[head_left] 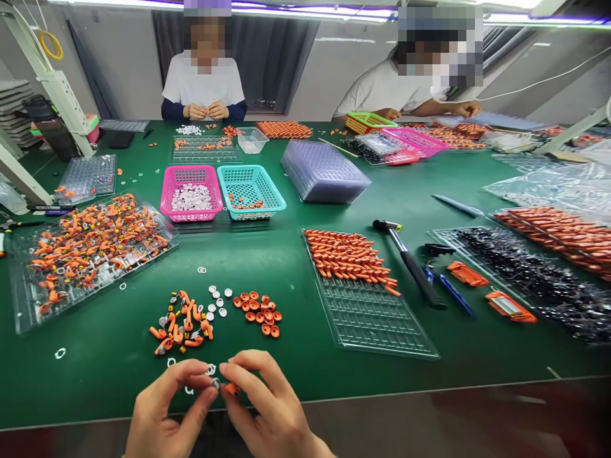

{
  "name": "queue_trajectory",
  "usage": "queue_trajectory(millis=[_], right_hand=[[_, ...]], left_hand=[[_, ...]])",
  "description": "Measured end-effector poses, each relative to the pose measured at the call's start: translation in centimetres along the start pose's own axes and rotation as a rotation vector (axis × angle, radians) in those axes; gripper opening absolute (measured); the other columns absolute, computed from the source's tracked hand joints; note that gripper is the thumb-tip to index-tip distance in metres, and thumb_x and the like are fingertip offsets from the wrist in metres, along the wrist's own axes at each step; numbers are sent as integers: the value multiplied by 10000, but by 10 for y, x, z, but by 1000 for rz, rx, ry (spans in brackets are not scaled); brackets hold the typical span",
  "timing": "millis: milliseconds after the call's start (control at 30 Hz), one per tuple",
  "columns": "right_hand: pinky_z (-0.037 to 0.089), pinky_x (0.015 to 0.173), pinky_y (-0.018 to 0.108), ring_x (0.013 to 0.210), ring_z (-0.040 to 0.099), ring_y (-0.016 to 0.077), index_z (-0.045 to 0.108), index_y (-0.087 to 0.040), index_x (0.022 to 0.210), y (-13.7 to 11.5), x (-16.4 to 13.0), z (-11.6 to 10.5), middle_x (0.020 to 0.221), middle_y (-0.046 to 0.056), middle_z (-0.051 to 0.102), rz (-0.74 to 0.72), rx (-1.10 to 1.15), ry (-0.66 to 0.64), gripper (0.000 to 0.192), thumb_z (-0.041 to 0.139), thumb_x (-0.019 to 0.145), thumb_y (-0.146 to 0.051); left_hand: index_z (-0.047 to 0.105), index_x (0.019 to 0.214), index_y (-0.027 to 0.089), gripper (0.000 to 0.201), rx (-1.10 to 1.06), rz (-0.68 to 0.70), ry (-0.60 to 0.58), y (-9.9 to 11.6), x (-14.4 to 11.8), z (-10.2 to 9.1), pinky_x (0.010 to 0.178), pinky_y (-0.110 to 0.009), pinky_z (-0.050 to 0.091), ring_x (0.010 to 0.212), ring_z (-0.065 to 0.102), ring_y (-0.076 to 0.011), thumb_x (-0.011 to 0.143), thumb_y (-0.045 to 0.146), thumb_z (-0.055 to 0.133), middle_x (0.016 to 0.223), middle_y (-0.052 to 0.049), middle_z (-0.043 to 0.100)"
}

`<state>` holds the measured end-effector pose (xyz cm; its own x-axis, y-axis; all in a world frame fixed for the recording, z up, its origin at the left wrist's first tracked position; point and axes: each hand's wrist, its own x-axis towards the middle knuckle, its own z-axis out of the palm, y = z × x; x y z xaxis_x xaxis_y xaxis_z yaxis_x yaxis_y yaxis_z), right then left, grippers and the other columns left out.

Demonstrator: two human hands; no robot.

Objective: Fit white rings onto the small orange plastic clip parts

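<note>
At the table's front edge, my left hand (pixel 174 407) pinches a small silvery round piece (pixel 216 383) between thumb and forefinger. My right hand (pixel 272 404) grips a small orange plastic part (pixel 231 388) right beside it; fingers hide much of both. White rings (pixel 210 369) lie just behind my fingertips. Farther in is a loose pile of orange earphone-shaped parts (pixel 186 321), with white round discs (pixel 218 301) and a group of orange cups (pixel 260 313) to its right.
A clear tray (pixel 382 324) partly filled with orange parts lies right of centre, near a hammer (pixel 415 273). Heaped orange parts (pixel 102 235) cover a tray at left. Pink (pixel 167 207) and turquoise (pixel 277 197) baskets stand mid-table. Two people (pixel 203 83) sit opposite.
</note>
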<state>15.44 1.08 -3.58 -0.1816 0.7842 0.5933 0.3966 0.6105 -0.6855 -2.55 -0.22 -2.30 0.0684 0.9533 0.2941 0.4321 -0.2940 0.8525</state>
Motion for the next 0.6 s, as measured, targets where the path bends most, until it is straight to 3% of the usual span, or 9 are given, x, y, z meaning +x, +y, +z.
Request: queue_trajectory(millis=[100,267,500,600], right_hand=[[593,708,328,797,660,218,528,-219,1281,0,0,1,936,100,689,-35,52,-22,466,541,873,5],[595,746,344,845,657,232,557,-189,1222,-1,4,0,966,132,697,-107,6,-55,407,557,869,13],[579,692,284,785,646,194,560,-200,1176,-3,5,0,889,87,662,15,94,-74,403,515,839,17],[544,635,261,727,628,180,577,-208,1082,-4,5,1,819,59,650,59,138,-89,311,504,856,-8]], left_hand=[[614,1076,273,275,19,30,2,-1,-1,0,719,-205,613,720,752,-150,838,159,693,814,31,762],[594,1075,277,265,37,31,10,0,-1,-1,735,-192,606,736,747,-137,849,169,679,835,40,752],[584,1075,270,246,81,44,0,1,-3,-1,746,-194,600,759,743,-136,863,179,667,844,38,748],[594,1062,267,233,107,76,-3,2,-3,1,737,-196,598,756,741,-137,863,173,670,848,35,748]])
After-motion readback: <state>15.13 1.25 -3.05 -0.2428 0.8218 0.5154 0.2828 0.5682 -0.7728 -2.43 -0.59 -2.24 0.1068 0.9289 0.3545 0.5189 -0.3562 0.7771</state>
